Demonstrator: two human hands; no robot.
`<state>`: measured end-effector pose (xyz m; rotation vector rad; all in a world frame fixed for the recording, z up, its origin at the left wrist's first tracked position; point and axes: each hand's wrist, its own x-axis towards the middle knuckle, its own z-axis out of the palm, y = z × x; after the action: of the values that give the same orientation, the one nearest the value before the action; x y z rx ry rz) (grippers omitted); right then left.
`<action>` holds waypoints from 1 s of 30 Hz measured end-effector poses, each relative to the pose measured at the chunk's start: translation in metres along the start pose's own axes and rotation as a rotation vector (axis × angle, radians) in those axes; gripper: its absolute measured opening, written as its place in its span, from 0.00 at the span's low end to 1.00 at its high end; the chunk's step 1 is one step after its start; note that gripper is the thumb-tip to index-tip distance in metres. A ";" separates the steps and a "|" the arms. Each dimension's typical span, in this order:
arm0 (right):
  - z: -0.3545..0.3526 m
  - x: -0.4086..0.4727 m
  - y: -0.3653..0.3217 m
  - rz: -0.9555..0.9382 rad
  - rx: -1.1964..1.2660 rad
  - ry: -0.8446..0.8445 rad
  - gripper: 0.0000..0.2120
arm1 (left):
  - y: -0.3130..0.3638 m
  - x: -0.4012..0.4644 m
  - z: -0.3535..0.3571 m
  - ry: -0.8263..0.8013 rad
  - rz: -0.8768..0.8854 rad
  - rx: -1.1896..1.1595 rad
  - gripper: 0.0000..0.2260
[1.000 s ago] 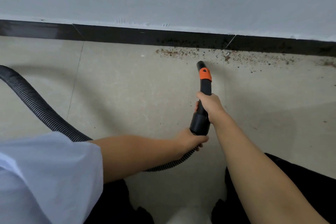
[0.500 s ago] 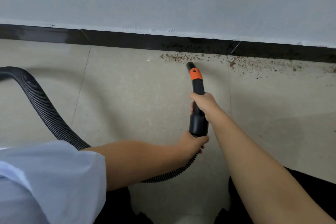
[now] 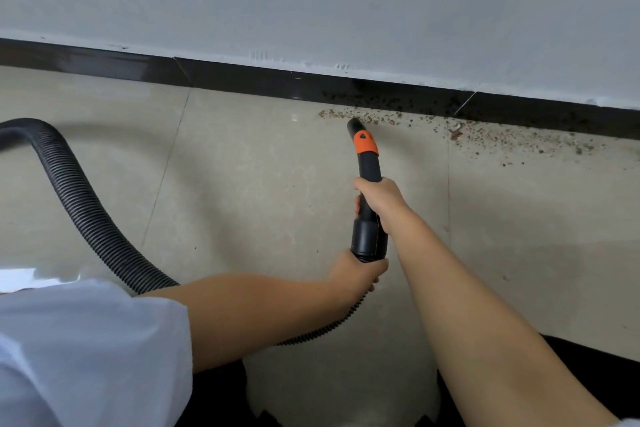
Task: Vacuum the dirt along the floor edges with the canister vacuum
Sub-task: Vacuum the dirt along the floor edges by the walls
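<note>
Head view: we hold the nozzle with our right hand wrapped round its black tube, and our left hand gripping the hose where it joins. The tip sits at the near end of the dirt strewn on the floor against the baseboard. We judge the edge pass is just starting; next we would sweep the tip along the floor edge, keeping it low over the grit.
</note>
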<state>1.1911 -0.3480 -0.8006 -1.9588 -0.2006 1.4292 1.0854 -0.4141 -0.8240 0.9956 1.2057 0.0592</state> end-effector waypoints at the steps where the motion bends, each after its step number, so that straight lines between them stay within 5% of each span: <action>1: -0.006 -0.001 0.001 0.006 0.019 0.014 0.03 | 0.000 0.001 0.003 -0.021 -0.003 0.016 0.06; 12: -0.066 0.014 0.003 0.067 0.227 0.191 0.05 | 0.030 0.020 0.033 -0.180 -0.030 0.177 0.07; 30: 0.026 0.021 -0.014 -0.026 -0.030 -0.064 0.03 | 0.009 0.013 -0.018 0.089 -0.050 -0.031 0.05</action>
<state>1.1795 -0.3158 -0.8123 -1.9291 -0.2765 1.4813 1.0801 -0.3907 -0.8279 0.9429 1.3070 0.0832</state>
